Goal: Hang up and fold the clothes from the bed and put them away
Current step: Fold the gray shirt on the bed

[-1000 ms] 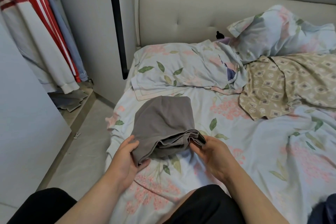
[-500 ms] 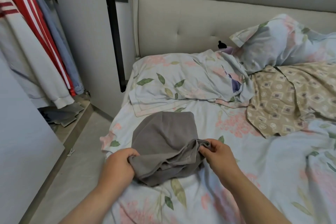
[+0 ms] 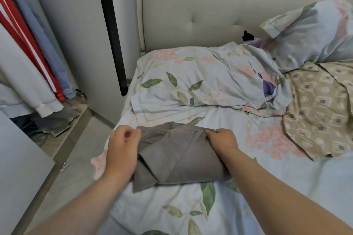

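Note:
A grey garment [image 3: 177,158] lies folded over on the floral bed sheet [image 3: 267,187], near the bed's left edge. My left hand [image 3: 122,147] grips its left far corner with curled fingers. My right hand [image 3: 222,140] pinches the right far corner of the folded-over layer. Both forearms reach in from the bottom of the view. The fold's far edge is bunched between the two hands.
A floral pillow [image 3: 191,86] lies just beyond the garment, a second pillow [image 3: 315,30] at the back right. A beige patterned cloth [image 3: 321,105] lies at the right. Clothes hang in an open wardrobe [image 3: 28,44] at the left, across a narrow strip of floor [image 3: 72,168].
Both hands have carried the garment's near edge away from me and laid it over the far part, so it is folded. The camera has moved closer to the bed.

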Action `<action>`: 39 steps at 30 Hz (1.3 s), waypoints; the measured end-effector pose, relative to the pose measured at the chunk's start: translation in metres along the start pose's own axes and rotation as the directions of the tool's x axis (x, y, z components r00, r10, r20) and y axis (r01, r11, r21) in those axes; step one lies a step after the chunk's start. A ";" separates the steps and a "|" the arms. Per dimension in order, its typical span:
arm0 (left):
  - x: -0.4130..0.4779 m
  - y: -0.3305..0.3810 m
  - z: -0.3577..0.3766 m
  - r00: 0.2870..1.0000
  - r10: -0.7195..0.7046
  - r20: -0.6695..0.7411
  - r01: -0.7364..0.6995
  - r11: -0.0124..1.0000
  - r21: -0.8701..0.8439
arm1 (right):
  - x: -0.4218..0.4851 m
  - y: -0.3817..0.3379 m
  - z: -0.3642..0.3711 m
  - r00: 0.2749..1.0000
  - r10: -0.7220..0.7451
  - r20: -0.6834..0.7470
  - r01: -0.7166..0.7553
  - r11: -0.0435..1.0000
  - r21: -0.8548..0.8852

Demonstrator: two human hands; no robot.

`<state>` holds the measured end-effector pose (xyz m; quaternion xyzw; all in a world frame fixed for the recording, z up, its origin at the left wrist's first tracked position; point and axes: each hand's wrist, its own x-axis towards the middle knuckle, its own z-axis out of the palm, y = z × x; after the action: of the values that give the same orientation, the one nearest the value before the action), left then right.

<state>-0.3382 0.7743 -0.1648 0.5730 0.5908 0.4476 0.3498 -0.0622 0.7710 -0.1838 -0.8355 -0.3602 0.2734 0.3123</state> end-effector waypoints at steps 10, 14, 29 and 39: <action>-0.015 -0.007 0.008 0.835 0.353 0.422 -0.481 0.841 0.247 | -0.029 0.015 -0.001 0.996 -0.076 0.053 0.058 0.959 0.276; 0.016 -0.004 0.019 0.984 -0.090 0.153 0.081 0.995 0.060 | -0.037 0.020 -0.001 0.994 -0.093 0.065 0.067 0.945 0.320; -0.034 -0.002 0.016 0.916 -0.363 0.172 0.241 0.840 0.487 | -0.047 0.028 -0.001 0.991 0.010 -0.135 0.031 0.954 0.298; -0.015 0.007 0.011 0.732 -0.569 0.374 0.623 0.782 -0.030 | -0.077 0.018 -0.023 0.932 0.164 0.323 -0.287 0.879 0.381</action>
<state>-0.3237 0.7606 -0.1638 0.3929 0.6366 0.2479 0.6155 -0.0843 0.6944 -0.1635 -0.7371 -0.2323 0.4954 0.3966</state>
